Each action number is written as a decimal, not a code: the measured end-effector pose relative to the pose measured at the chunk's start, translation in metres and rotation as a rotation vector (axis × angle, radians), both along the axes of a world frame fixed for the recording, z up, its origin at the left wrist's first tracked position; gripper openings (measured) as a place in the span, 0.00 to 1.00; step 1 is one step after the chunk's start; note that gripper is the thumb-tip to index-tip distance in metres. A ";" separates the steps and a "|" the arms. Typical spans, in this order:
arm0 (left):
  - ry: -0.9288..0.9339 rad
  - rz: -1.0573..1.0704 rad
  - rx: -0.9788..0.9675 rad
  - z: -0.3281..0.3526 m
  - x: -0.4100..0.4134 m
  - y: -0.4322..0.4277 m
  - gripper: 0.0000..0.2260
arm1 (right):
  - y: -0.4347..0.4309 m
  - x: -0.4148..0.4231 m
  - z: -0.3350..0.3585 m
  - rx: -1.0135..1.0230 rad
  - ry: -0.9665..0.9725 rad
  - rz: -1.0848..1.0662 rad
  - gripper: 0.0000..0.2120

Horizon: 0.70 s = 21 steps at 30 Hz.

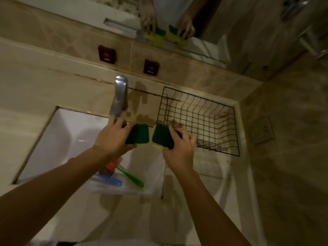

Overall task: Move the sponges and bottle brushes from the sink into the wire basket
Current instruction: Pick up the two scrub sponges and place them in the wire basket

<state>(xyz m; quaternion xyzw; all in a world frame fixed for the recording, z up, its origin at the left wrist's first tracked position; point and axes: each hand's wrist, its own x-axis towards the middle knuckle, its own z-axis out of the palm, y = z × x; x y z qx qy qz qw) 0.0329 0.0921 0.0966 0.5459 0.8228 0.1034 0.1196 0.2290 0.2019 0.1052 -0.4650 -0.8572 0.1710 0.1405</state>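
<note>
My left hand (113, 137) grips a green-and-yellow sponge (138, 134) above the sink's right side. My right hand (179, 150) grips a second green-and-yellow sponge (162, 134) just left of the black wire basket (220, 150), which stands on the counter with nothing visible inside. The two sponges almost touch. Below my left forearm, in the white sink (58, 137), lie a green bottle brush (131, 177), a blue-handled brush (110, 180) and a red one (111, 165), partly hidden by my arm.
A chrome faucet (119, 98) rises behind the sink, close to my left hand. A mirror (168, 8) on the back wall reflects both hands. Two dark wall tags (106, 55) sit above the counter. A tiled side wall stands right of the basket.
</note>
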 end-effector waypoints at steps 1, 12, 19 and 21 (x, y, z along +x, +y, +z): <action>0.005 -0.024 0.032 0.002 0.003 0.007 0.38 | 0.009 0.001 0.004 0.006 -0.005 -0.011 0.34; 0.076 -0.078 0.061 0.016 0.006 0.078 0.36 | 0.089 0.004 -0.001 -0.057 -0.070 -0.057 0.35; 0.020 -0.065 0.088 0.009 -0.004 0.110 0.36 | 0.146 -0.016 -0.024 -0.049 -0.183 -0.070 0.30; 0.001 -0.074 0.088 0.005 -0.007 0.117 0.37 | 0.160 -0.025 -0.031 -0.051 -0.202 -0.061 0.27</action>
